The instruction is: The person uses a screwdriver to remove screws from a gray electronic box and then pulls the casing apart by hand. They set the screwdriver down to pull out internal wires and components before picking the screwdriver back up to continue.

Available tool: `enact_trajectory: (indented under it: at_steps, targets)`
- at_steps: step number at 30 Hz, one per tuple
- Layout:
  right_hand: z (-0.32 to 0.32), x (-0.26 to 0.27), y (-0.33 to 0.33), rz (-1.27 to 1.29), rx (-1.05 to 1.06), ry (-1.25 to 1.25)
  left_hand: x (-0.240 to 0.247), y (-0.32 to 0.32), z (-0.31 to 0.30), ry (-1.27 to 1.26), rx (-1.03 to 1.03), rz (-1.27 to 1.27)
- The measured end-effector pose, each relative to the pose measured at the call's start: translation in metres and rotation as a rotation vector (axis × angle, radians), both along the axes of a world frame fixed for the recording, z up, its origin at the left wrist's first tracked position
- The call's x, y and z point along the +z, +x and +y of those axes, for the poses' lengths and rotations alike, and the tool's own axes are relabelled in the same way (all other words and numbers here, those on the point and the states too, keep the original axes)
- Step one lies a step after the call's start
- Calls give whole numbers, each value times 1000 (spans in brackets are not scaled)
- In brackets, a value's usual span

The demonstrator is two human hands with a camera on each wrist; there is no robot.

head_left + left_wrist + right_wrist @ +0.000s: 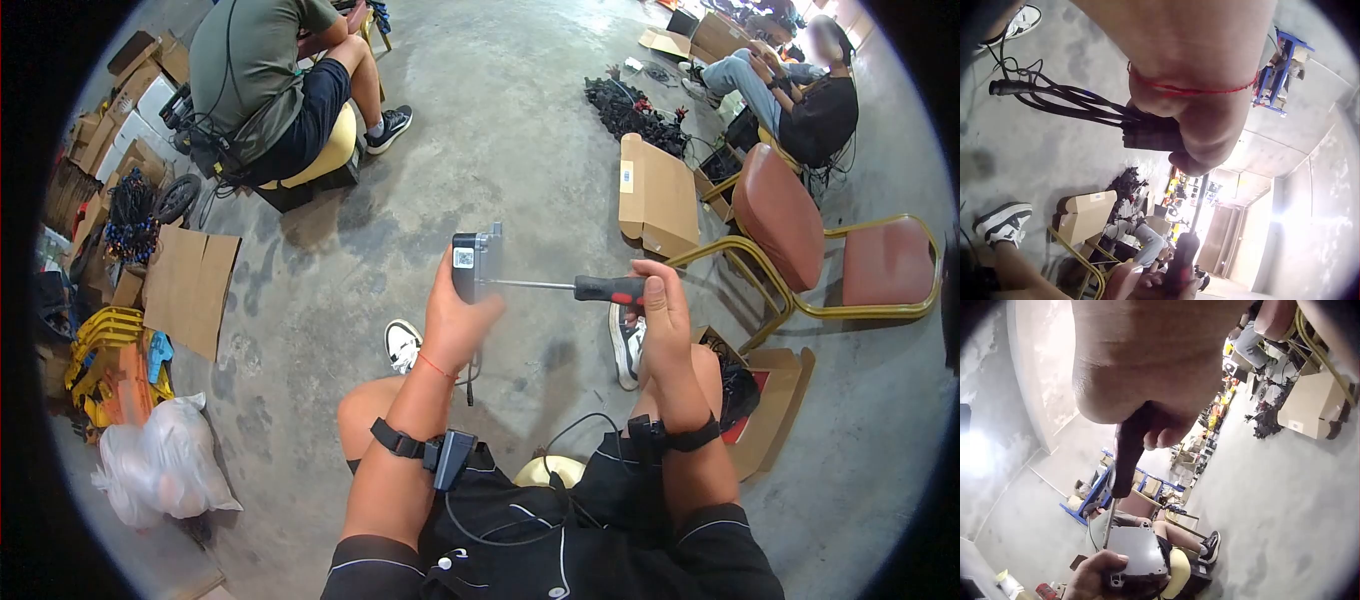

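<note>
My left hand (458, 322) grips a small boxy device with a black body (465, 275), a QR-code label and a grey metal face. That flat face (1138, 547) shows screw lugs at its corners in the right wrist view. Black cables (1079, 103) with a plug hang from the device. In my right hand (664, 312) is a screwdriver (605, 289), its black and red handle held by curled fingers and thumb. Its shaft runs level toward the device, the tip at the grey face beside my left fingers.
A seated person (255, 90) is at the upper left, another (815, 110) at the upper right. A cardboard box (658, 195) and red-brown chairs (780, 220) stand on the right. Flat cardboard (190, 285) and a white plastic bag (170, 460) lie on the left.
</note>
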State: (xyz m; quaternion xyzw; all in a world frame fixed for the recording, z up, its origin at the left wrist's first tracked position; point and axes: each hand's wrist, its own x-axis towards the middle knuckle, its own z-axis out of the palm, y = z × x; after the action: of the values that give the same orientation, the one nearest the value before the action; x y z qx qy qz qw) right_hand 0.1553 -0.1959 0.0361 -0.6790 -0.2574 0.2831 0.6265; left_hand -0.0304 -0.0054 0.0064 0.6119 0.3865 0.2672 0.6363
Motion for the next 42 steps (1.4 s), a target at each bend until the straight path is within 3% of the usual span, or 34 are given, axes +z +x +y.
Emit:
enact_trajectory:
  at_steps: [1, 3, 7, 9, 11, 13, 14, 18, 23, 33, 38, 42]
  targets:
    - [-1, -2, 2, -1, 2, 0, -1, 0, 1, 40, 6, 11]
    - [-1, -8, 5, -325, 161, 156, 2, -2, 4, 29, 4, 25]
    - [3, -3, -3, -274, 210, 322, -2, -4, 7, 48, 2, 22]
    - [7, 8, -11, 53, 95, 507, -4, -3, 3, 6, -2, -18]
    - [7, 0, -7, 88, 145, 517, -2, -1, 1, -37, -10, -61]
    - [9, -6, -8, 412, 113, 620, 4, 0, -1, -86, -15, -53]
    - [8, -14, -4, 297, 109, 548, 2, 1, -1, -85, -17, -55]
    - [12, -16, -5, 230, -43, 382, -1, 3, 1, -67, 14, -79]
    - [21, -7, -9, 279, -117, 583, -5, 8, -3, -33, 38, -43]
    - [33, -3, -11, 382, -187, 739, -2, 12, -3, -111, 77, -115]
    - [44, 3, -11, 95, -189, 633, 2, 14, -3, -213, 80, -189]
    - [46, 9, -10, 140, -104, 683, -1, 14, 0, -156, 100, -170]
